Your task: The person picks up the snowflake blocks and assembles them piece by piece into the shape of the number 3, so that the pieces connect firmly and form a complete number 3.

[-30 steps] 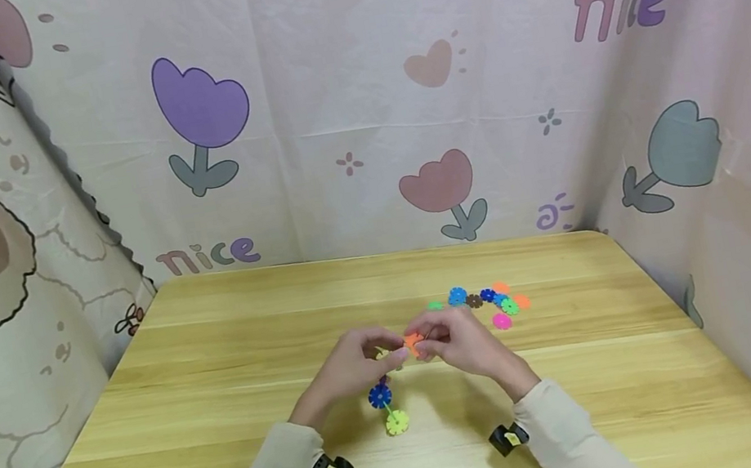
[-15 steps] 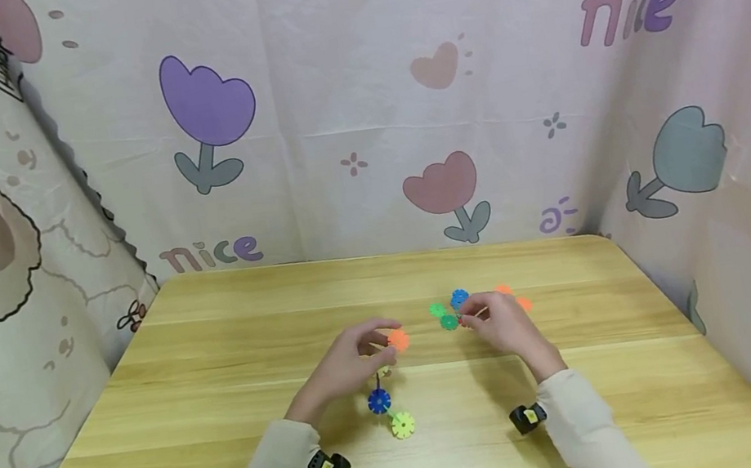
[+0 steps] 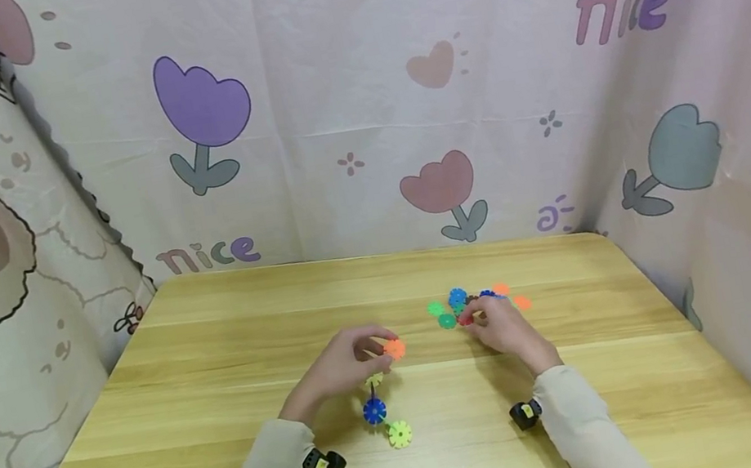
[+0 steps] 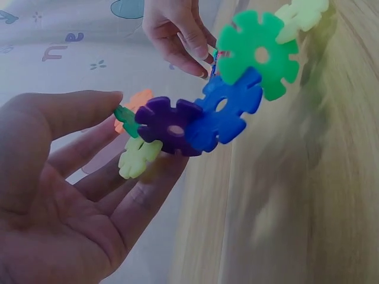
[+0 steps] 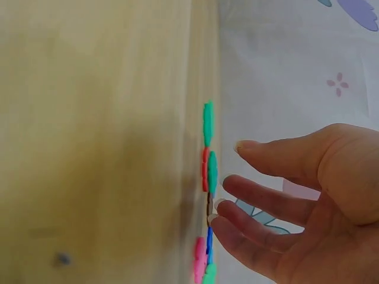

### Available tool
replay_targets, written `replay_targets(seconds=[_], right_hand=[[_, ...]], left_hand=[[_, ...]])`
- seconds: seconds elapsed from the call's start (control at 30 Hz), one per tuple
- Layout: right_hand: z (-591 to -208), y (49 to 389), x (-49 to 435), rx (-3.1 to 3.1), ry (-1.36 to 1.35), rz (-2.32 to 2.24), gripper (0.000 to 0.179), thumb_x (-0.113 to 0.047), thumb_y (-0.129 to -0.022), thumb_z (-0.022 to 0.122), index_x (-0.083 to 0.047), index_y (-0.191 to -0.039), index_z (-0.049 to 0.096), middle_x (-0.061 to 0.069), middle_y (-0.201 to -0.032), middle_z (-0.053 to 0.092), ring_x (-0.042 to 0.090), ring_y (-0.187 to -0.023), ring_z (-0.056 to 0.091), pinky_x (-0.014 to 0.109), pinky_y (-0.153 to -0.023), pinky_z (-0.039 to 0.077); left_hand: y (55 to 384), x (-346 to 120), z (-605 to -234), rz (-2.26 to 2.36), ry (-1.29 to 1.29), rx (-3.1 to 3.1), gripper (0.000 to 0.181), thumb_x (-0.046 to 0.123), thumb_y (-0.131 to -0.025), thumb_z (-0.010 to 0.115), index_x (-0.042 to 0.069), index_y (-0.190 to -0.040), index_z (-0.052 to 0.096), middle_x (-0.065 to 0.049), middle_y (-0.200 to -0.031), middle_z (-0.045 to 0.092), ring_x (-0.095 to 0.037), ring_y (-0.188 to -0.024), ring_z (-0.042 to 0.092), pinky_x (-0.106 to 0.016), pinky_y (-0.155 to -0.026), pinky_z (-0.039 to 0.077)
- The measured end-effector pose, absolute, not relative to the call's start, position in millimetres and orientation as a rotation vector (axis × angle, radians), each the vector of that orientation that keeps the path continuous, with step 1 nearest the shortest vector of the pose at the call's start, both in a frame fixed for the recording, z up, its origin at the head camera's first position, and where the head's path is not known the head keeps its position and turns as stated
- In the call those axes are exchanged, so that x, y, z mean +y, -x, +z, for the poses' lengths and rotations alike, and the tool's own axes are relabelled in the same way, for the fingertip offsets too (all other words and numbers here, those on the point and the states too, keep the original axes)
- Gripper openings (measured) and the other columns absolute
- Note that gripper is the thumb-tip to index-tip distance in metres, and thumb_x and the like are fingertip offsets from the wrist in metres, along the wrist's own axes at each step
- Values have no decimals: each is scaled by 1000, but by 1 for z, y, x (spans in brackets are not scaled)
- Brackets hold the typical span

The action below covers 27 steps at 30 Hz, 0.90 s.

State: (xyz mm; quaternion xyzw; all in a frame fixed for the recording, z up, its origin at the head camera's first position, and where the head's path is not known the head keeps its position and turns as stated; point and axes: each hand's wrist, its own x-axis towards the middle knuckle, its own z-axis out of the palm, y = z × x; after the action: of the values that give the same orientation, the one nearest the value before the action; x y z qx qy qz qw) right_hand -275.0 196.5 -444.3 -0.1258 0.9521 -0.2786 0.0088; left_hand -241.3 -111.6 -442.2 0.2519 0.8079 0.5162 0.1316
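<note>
My left hand (image 3: 348,361) holds a chain of interlocking plastic snowflake discs between thumb and fingers. At the held end are an orange disc (image 3: 395,348) and a small dark green disc (image 4: 127,120). A pale yellow disc (image 4: 140,158), a purple disc (image 4: 170,125), a blue disc (image 4: 225,109) and a green disc (image 4: 259,53) follow, and another yellow disc (image 3: 400,433) ends the chain. My right hand (image 3: 506,328) reaches over the loose discs, fingertips close to a red disc (image 5: 205,170). Its thumb and fingers are apart with nothing between them in the right wrist view.
Several loose discs lie around the right hand: green (image 3: 446,321), light green (image 3: 436,308), blue (image 3: 457,296) and orange (image 3: 522,302). A pink disc (image 5: 200,259) lies there too. The wooden table (image 3: 211,319) meets a printed curtain (image 3: 322,94) behind.
My right hand has let go of the orange disc and moved right to the loose discs. The left hand keeps the chain, shifting slightly left.
</note>
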Motion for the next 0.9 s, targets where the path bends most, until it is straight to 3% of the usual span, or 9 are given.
replay_targets(seconds=[0.2,0.6,0.7,0.9], right_hand=[[-445,287,198,2989,428,-861,15,-4,-94,72,-4,-108,76,20,-123,72,40,-113,68,54,-98,57],[-450,310,192,3055,533,-653,21,4,-90,73,2,-110,76,16,-101,74,25,-88,65,45,-85,58],[-449,312,191,3039,527,-629,21,-1,-91,74,2,-112,75,15,-97,73,23,-82,61,43,-81,57],[-452,314,186,3078,466,-602,14,-15,-91,79,-3,-99,77,11,-100,76,25,-90,68,45,-83,59]], left_hand=[[241,-109,-440,1473,-755,2362,33,18,-99,70,9,-130,67,-13,-114,73,-21,-98,71,-31,-80,60],[243,-105,-449,1490,-740,2389,31,21,-99,71,13,-129,68,-12,-119,72,-22,-103,70,-39,-88,60],[242,-103,-450,1503,-732,2384,32,22,-99,70,13,-129,68,-11,-119,73,-22,-103,70,-38,-89,59],[241,-101,-451,1515,-708,2392,33,23,-100,70,12,-131,67,-9,-120,72,-20,-104,69,-36,-89,59]])
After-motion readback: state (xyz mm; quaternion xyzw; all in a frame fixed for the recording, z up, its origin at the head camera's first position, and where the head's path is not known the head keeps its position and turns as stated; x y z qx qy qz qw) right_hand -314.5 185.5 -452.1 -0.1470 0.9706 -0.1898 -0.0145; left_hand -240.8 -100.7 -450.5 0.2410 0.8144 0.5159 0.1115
